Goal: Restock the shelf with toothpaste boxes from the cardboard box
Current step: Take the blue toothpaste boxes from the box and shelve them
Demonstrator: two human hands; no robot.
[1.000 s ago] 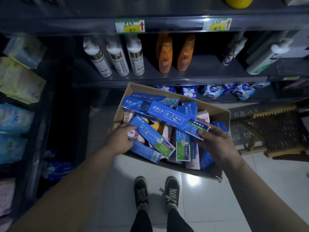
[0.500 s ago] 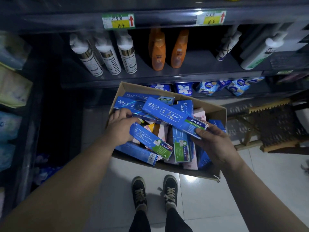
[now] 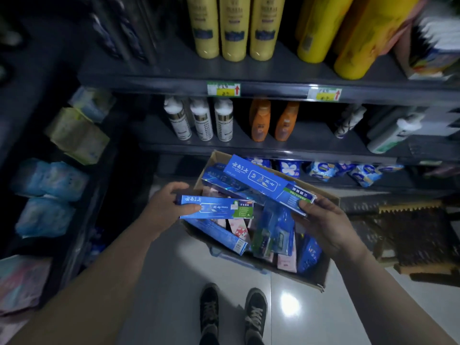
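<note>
– Toothpaste boxes (image 3: 272,236): what changed in the head view?
– Left hand (image 3: 164,207) was down in the pile inside the cardboard box (image 3: 314,276) half a second ago. Now it's up with a short blue toothpaste box (image 3: 216,207), held level over the cardboard box's left rim. The thumb lies across the front face and the fingers curl over the top edge behind, a pinch grip.
– Right side?
– Right hand (image 3: 321,220) keeps the long blue toothpaste box (image 3: 268,184) by its green end, thumb on top and fingers under, pinching. It has risen too. The far end points up-left toward the shelf (image 3: 249,148), clear of the pile.
– Rest of the stock?
– Still heaped in the cardboard box below the hands, near the shoes (image 3: 209,310).
– Camera?
– Head has tipped up. Yellow bottles (image 3: 234,28) on the upper tier now show above the white bottles (image 3: 202,120) and orange bottles (image 3: 260,120).
– Meaning?
– Pick looks done, one box per hand. I'd say placing is next. There's no toothpaste slot in view, so I can't tell which tier. Many boxes are left, so it's early in the job.
</note>
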